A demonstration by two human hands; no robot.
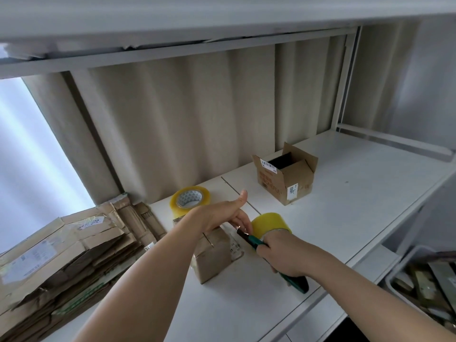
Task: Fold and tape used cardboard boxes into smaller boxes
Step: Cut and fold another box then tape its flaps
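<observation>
While left hand [223, 215] steadies small brown cardboard box [212, 253], fingers straight, right hand [283, 255] clamps green utility knife [254, 241] w/ yellow tape roll [270, 224], prob. cutting tape.

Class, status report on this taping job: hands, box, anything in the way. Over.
Right hand grips green cutter and tape roll. Left hand holds tape over small closed box, thumb up. Blade close to left fingers. Over.
</observation>
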